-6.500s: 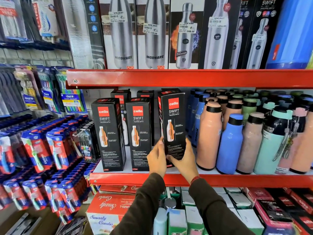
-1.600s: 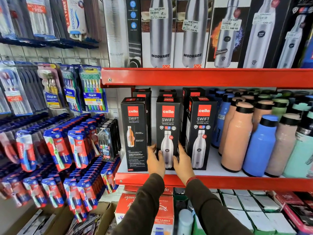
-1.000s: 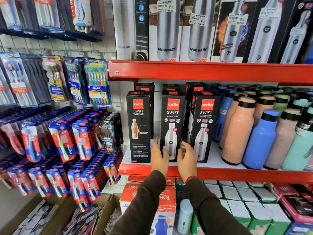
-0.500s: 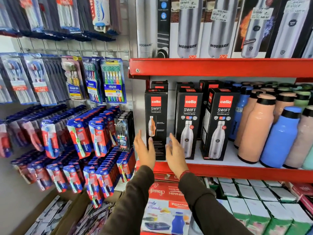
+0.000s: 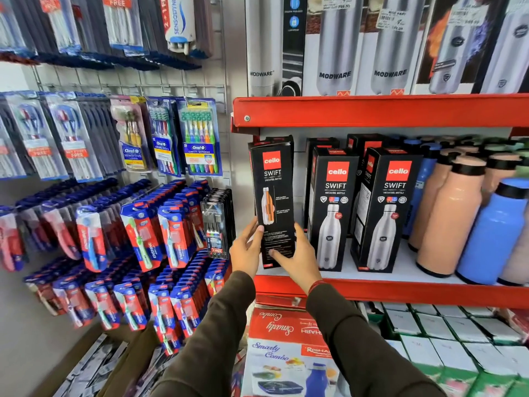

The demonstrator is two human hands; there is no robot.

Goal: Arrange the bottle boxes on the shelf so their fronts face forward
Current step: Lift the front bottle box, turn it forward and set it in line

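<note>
Three black Cello Swift bottle boxes stand in the front row of the red shelf point(image 5: 400, 290). The leftmost box point(image 5: 273, 193) shows a face with a small orange bottle picture and text, and it leans slightly. My left hand point(image 5: 246, 249) grips its lower left edge. My right hand point(image 5: 297, 257) holds its lower right side, fingers across the front. The middle box point(image 5: 333, 207) and the right box point(image 5: 389, 207) show their fronts with a steel bottle picture. More black boxes stand behind them.
Peach, blue and green bottles point(image 5: 455, 213) crowd the shelf's right part. Steel-bottle boxes point(image 5: 363, 44) fill the shelf above. Toothbrush packs point(image 5: 160, 224) hang on the wall at left. Red combo boxes point(image 5: 286, 351) and white-green boxes point(image 5: 446, 348) lie below.
Both hands left the middle box, moved left and closed on the leftmost box, which is now slightly tilted. The view has shifted left and closer.
</note>
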